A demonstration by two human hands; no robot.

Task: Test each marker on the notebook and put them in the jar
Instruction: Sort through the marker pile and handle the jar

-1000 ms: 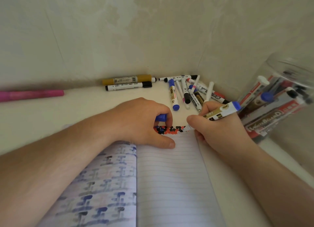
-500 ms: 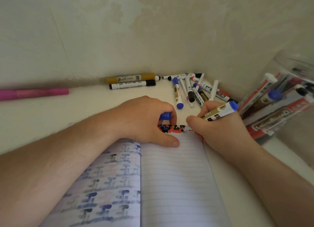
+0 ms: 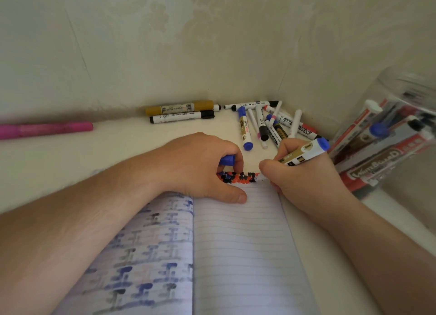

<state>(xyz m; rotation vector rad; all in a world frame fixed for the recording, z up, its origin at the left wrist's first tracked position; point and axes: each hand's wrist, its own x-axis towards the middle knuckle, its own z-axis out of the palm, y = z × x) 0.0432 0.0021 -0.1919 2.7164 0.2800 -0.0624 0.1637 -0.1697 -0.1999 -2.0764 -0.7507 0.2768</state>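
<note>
Hands at work over one lined notebook (image 3: 240,248): my right hand (image 3: 304,180) pinches a white, blue-ended marker (image 3: 304,153), tip at the page's far edge, beside red, black and blue dots. My left hand (image 3: 203,166) curls round its smooth blue cap (image 3: 227,160). One clear plastic jar (image 3: 387,135) of markers stands right. About ten loose markers (image 3: 266,123) lie far.

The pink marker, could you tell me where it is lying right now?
In the head view, the pink marker lies alone at the far left against the wall, well left of the gold marker.
</note>
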